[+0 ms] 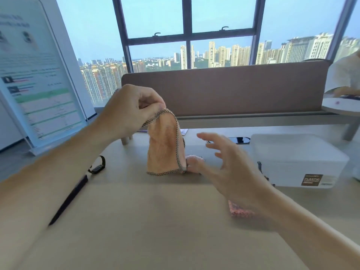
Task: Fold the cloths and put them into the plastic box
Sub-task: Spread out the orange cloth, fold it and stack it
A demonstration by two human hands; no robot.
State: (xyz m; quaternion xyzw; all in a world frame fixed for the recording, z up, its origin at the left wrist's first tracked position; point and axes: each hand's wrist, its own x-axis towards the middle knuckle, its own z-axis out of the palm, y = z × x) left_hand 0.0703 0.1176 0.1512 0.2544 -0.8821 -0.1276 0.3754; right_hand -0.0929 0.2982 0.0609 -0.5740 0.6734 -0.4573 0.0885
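We see a wide pale desk (155, 221) filling the lower part of the view, with a brown divider panel (224, 88) standing along its far edge and tall windows (187, 32) behind that. A white standing sign (37, 75) leans at the left.

On the right side of the desk sits the plastic box (298, 160), translucent white, its lid on and a dark label on its front face. A dark phone (238, 140) lies flat just behind its left corner.

Near the middle we find the orange cloth (165, 147), trimmed with a dark checked border. It hangs upright from one top corner, and its lower edge touches the desk. Our left hand (132, 108) is clenched around that top corner, pinching it between thumb and fingertips and holding it well above the surface.

Our right hand (226, 162) is released, fingers spread and grasping nothing, hovering over the desk between the cloth and the box; it is blurred. A pink cloth (194, 158) lies bunched just behind the orange one, partly hidden by the right hand. Another cloth, a red patterned one (240, 210), shows beneath the right wrist, flat on the desk.

At the left edge of the desk lies a dark strap (68, 199) ending in a small black buckle (97, 167).
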